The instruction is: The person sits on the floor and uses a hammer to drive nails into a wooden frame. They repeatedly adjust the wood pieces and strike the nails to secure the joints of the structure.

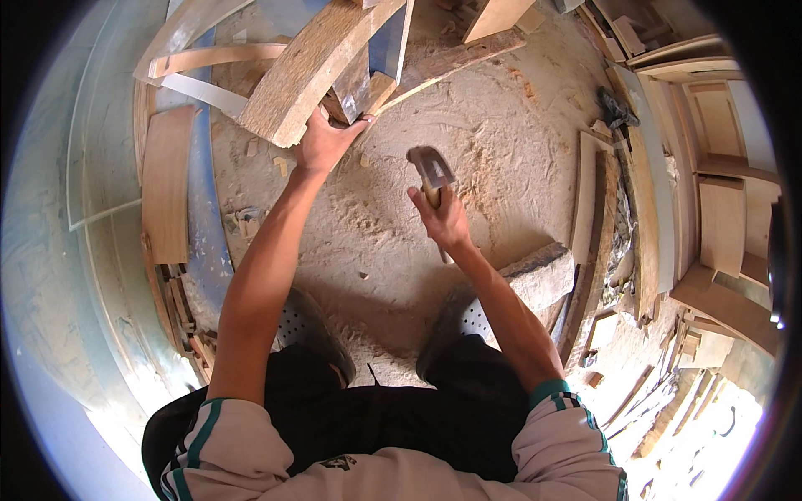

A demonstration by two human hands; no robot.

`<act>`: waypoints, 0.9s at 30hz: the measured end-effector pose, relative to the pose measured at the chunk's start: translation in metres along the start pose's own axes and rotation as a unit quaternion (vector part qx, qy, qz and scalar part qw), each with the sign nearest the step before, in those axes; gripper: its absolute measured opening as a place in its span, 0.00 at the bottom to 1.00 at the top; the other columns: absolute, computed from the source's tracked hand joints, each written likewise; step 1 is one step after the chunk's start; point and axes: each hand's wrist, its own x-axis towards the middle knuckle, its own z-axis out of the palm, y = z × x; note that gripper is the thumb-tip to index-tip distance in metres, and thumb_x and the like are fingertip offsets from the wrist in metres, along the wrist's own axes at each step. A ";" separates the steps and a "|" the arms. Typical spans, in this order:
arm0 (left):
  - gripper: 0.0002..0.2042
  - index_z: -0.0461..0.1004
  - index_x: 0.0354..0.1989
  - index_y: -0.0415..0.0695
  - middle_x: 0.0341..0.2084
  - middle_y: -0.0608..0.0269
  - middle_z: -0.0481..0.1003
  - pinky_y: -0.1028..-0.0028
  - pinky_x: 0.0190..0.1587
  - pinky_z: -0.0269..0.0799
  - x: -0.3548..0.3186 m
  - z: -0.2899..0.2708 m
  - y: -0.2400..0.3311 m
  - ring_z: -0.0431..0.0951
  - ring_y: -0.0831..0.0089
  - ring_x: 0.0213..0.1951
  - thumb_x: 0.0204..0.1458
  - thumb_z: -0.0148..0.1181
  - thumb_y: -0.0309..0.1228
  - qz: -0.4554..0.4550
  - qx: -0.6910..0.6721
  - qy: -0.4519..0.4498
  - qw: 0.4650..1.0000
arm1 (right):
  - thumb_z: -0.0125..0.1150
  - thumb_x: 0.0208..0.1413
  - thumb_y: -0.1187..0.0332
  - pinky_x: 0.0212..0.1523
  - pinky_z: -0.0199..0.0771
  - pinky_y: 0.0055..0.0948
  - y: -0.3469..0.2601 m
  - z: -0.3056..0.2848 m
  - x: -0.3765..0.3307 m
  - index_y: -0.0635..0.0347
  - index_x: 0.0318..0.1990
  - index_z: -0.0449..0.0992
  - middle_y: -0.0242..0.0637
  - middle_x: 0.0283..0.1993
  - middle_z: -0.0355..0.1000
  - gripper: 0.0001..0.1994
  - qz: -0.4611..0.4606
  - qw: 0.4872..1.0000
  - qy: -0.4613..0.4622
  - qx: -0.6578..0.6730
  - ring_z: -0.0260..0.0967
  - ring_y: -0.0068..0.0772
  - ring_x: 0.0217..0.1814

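Observation:
My right hand (444,220) is closed round the handle of a hammer (433,167), held up over the dusty floor. The hammer's metal head points away from me and looks slightly blurred. At the upper left, my left hand (322,149) grips the near end of a wooden workpiece, with the thumb stretched to the right and the other fingers partly hidden by the wood. A thick, rough-sawn wooden beam (313,71) slants just above that hand. Beside it, a shorter wood block (351,86) with a shiny face sits in the angle between the pieces.
A long plank (455,65) reaches off to the upper right. A stone-like block (539,275) lies by my right foot. Boards (589,225) and wooden frames (718,209) line the right side. A flat panel (167,184) leans at the left, and scraps lie about the floor.

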 end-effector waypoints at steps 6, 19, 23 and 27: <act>0.50 0.55 0.53 0.31 0.41 0.39 0.76 0.61 0.43 0.76 0.000 -0.001 -0.008 0.80 0.50 0.41 0.31 0.81 0.50 -0.016 0.016 -0.011 1.000 | 0.64 0.60 0.53 0.16 0.66 0.26 -0.061 -0.003 0.007 0.60 0.32 0.67 0.28 0.16 0.64 0.19 0.022 0.978 -0.004 0.210 0.63 0.19 0.16; 0.36 0.67 0.54 0.30 0.50 0.43 0.72 0.63 0.52 0.70 0.015 -0.038 0.010 0.74 0.59 0.52 0.47 0.72 0.47 -0.004 -0.205 -0.078 0.976 | 0.64 0.60 0.61 0.16 0.66 0.26 -0.099 0.029 0.021 0.64 0.33 0.70 0.31 0.19 0.69 0.15 0.002 0.932 0.071 0.354 0.65 0.20 0.16; 0.20 0.77 0.42 0.35 0.34 0.59 0.80 0.67 0.45 0.73 0.022 -0.031 0.014 0.80 0.68 0.38 0.50 0.71 0.40 0.022 -0.263 -0.089 0.960 | 0.64 0.60 0.60 0.15 0.63 0.26 -0.076 0.042 0.026 0.61 0.34 0.68 0.29 0.18 0.66 0.15 0.012 0.955 0.101 0.279 0.62 0.20 0.13; 0.22 0.73 0.46 0.35 0.39 0.56 0.77 0.68 0.46 0.74 0.025 -0.029 0.008 0.78 0.70 0.41 0.50 0.71 0.38 -0.033 -0.298 -0.160 0.940 | 0.64 0.57 0.56 0.28 0.70 0.39 -0.057 0.037 0.031 0.65 0.37 0.71 0.46 0.25 0.72 0.18 0.059 0.982 0.104 0.147 0.72 0.38 0.25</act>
